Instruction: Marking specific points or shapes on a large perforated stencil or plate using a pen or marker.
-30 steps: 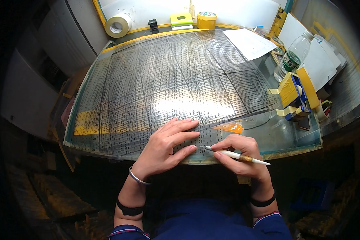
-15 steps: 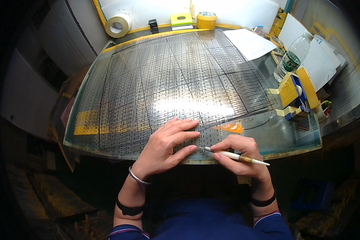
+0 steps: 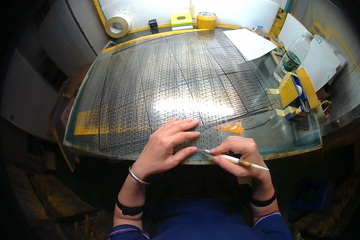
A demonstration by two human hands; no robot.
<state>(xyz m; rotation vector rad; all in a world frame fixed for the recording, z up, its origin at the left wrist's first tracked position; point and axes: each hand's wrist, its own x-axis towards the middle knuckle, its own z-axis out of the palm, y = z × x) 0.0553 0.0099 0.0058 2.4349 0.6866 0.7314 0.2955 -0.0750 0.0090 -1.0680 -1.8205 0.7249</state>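
A large clear film [image 3: 148,80] printed with dark dashes and lines is spread over a glass-topped table [image 3: 292,138]. My left hand [image 3: 168,142] lies on its near edge, fingers spread and thumb apart, holding nothing. Close to the right of that thumb, my right hand [image 3: 242,154] pinches a pen-shaped craft knife [image 3: 228,161] with a white tapered handle, a brownish band and a metal collet. Its fine tip points left at the film's near edge; whether it touches is too small to tell. An orange triangular piece [image 3: 231,127] lies just beyond my right hand.
A blue and yellow tape dispenser [image 3: 292,94] and a plastic bottle [image 3: 294,58] stand at the right. White paper [image 3: 250,43] lies at the far right. Along the back are a tape roll [image 3: 119,25], a yellow-green holder [image 3: 181,20] and a yellow tape roll [image 3: 206,20].
The knife has tilted slightly, its tip and my right fingers shifting a little toward me. My left hand stays where it was.
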